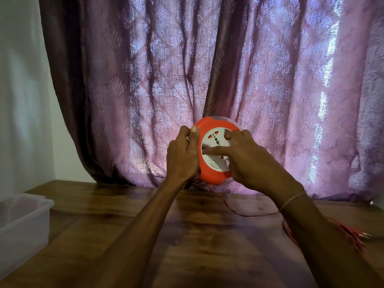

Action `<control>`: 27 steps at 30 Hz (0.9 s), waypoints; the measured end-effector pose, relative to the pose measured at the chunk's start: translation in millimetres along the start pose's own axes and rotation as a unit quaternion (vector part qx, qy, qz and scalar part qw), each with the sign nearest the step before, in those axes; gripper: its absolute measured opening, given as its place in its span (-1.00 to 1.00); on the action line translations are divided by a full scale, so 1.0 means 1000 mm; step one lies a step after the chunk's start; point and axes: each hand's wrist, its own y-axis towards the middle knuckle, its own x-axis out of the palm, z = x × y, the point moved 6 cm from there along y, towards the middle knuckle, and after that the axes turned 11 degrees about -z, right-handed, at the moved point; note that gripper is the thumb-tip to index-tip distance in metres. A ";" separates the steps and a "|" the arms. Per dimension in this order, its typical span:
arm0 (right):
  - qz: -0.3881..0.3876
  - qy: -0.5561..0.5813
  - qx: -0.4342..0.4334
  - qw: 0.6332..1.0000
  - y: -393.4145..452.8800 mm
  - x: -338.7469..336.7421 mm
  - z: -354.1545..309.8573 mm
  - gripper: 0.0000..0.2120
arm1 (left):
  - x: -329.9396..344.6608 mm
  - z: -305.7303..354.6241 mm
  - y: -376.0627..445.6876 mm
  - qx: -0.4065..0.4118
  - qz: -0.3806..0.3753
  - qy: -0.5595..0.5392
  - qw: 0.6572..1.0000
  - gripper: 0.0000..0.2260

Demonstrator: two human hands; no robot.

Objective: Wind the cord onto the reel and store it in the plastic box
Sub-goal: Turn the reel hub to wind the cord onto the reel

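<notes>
1. Left hand [182, 154] grips the left rim of the orange extension cord reel [216, 151], held upright above the wooden table [124, 215].
2. Right hand [247, 161] lies on the reel's white socket face, index finger extended, other fingers loosely bent.
3. Red cord [245, 214] trails down from the reel, passing under the right wrist.
4. Clear plastic box [22, 223] stands well left of the left hand.

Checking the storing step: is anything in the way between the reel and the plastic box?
Nothing visible. The reel is held up by both hands, and bare wooden table lies between it and the plastic box at far left. The unwound cord trails off right, away from that path.
</notes>
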 end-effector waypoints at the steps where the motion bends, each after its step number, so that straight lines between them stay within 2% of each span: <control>1: 0.028 -0.014 0.007 0.999 -0.002 -0.003 -0.002 -0.43 | 0.001 0.000 0.000 0.000 -0.004 -0.001 1.000 -0.62; 4: 0.084 -0.036 0.023 0.996 -0.004 -0.005 -0.008 -0.48 | 0.001 -0.001 0.000 0.002 -0.005 -0.007 1.000 -0.61; 9: 0.126 -0.033 0.064 0.989 -0.007 -0.004 -0.006 -0.44 | 0.002 -0.002 0.001 0.001 0.002 -0.011 1.000 -0.62; 14: 0.210 0.023 0.141 0.967 -0.010 -0.007 0.004 -0.39 | 0.003 0.001 -0.001 0.005 0.011 -0.001 1.000 -0.64; 17: 0.227 0.111 0.153 0.955 -0.007 -0.004 0.010 -0.33 | 0.004 0.003 -0.001 0.006 0.004 -0.001 1.000 -0.63; 20: 0.202 0.107 0.135 0.964 -0.006 -0.003 0.009 -0.33 | 0.004 0.001 -0.001 0.000 -0.003 -0.007 1.000 -0.62; 22: 0.206 0.064 0.143 0.966 -0.009 -0.009 0.010 -0.37 | 0.003 -0.001 -0.001 -0.001 -0.003 -0.018 1.000 -0.61; 24: 0.221 0.032 0.137 0.965 -0.013 -0.021 0.010 -0.50 | 0.002 -0.002 0.000 0.001 0.002 -0.022 1.000 -0.59; 27: 0.158 0.029 0.037 0.986 -0.011 -0.026 0.007 -0.76 | 0.000 -0.001 0.002 0.006 0.007 -0.021 1.000 -0.60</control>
